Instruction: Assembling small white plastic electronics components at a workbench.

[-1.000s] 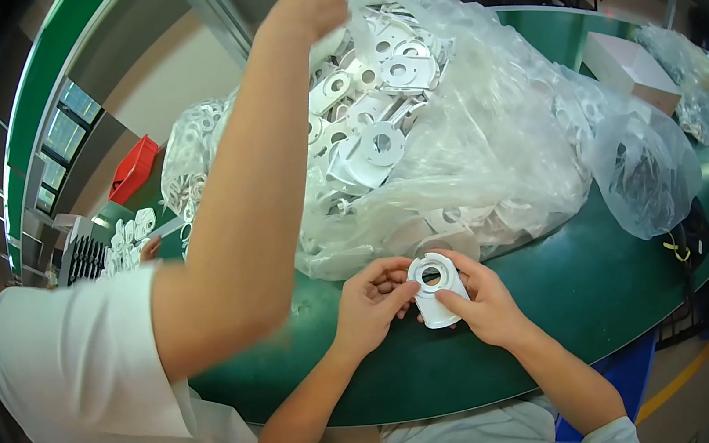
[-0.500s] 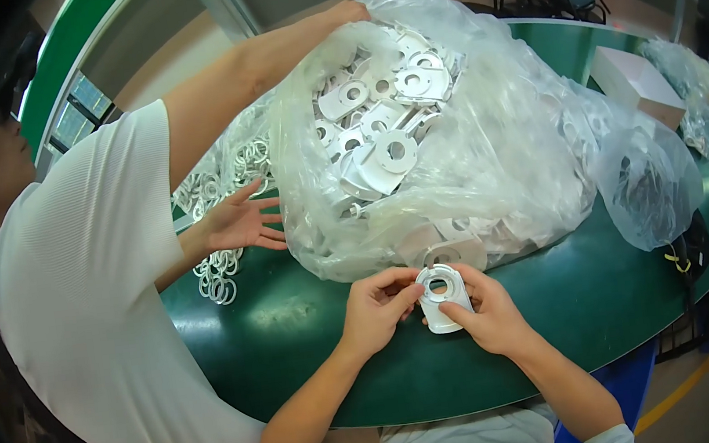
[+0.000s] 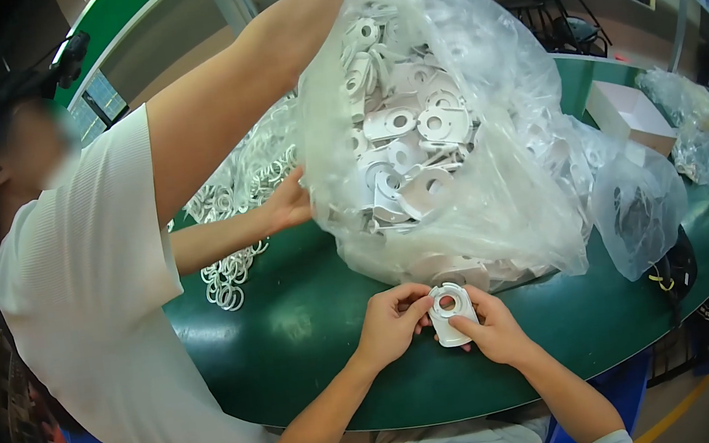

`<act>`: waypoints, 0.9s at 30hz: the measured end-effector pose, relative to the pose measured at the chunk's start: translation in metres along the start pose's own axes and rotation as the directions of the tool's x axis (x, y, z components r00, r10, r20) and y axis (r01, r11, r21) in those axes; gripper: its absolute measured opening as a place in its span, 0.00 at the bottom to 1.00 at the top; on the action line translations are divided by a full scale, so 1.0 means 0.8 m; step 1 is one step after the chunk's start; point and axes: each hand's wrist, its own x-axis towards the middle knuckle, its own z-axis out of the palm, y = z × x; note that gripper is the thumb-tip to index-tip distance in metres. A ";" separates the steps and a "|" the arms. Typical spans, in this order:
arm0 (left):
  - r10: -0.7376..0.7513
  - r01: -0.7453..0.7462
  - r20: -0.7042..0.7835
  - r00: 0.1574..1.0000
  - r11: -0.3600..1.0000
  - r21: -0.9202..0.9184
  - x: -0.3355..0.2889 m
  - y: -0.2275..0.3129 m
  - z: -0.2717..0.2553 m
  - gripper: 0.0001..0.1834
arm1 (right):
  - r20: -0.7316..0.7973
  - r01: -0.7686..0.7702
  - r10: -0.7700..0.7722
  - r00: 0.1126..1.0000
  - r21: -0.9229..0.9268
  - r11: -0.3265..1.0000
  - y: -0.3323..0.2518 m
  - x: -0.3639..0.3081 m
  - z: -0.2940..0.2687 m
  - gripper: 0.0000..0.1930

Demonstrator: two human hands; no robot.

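Above the near part of the table I hold a white plastic part (image 3: 448, 332), a flat plate with a rounded end and a raised ring around a hole. My right hand (image 3: 499, 332) grips its right side, thumb across the front. The closed thumb and fingertips of my left hand (image 3: 390, 328) press against its upper left edge by the ring. Just beyond my hands stands a big clear plastic bag (image 3: 497, 230), full of similar white parts (image 3: 400, 123). Some of my fingers are hidden behind the part.
A co-worker in a white shirt (image 3: 92, 316) stands at the left, one arm raised at the bag's top. White rings (image 3: 225, 282) lie heaped on the green table (image 3: 297, 326) behind that person's lower arm. Farther right are a smaller clear bag (image 3: 636, 205) and a white box (image 3: 629, 112).
The co-worker has lifted the top of the big bag higher, and the parts inside have shifted. Their other hand has moved against the bag's side. My hands still hold the white part.
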 end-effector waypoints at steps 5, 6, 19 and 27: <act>-0.009 0.009 0.001 1.000 1.000 0.015 0.005 -0.016 0.007 0.07 | 0.014 -0.019 0.018 1.000 0.116 0.993 0.009 -0.006 -0.005 0.15; -0.011 0.011 -0.005 1.000 1.000 -0.010 0.007 -0.020 0.010 0.07 | 0.009 -0.016 0.015 1.000 0.114 0.993 0.014 -0.007 -0.009 0.15; -0.030 0.034 0.035 0.999 0.992 -0.125 0.000 -0.031 0.010 0.11 | 0.038 -0.163 0.159 0.987 0.145 0.976 0.036 -0.009 -0.019 0.16; 0.001 -0.003 -0.039 0.999 0.998 -0.062 -0.006 -0.032 0.015 0.09 | -0.073 -0.093 0.095 0.993 0.033 0.995 0.021 -0.011 -0.008 0.13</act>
